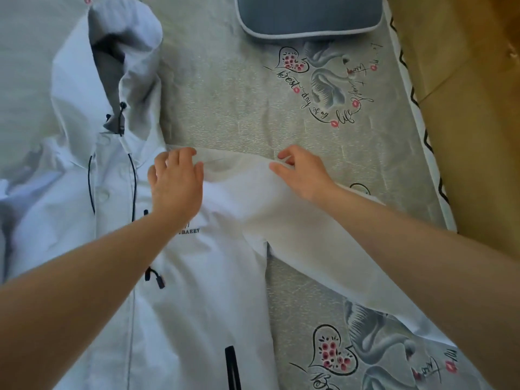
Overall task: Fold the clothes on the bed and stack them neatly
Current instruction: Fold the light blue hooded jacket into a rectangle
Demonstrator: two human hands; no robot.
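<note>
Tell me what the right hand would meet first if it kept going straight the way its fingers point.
Probably only bare printed bedsheet just past the jacket's shoulder edge, which the right hand pinches; farther on lies the jacket hood.

a bed (225,88) fills most of the view, covered by a pale grey-green sheet (315,299) with a faint speckled weave. the sheet carries repeated prints of grey swans (326,77), black outlined hearts (292,61) filled with small pink flowers, and looping black script. a white border with a black zigzag line (422,153) runs along the sheet's right edge. at the top lies a slate-blue pillow (306,12) with light piping. right of the bed is a yellowish-tan surface (475,114), floor or wall cannot be told. soft, even daylight falls across everything.
</note>
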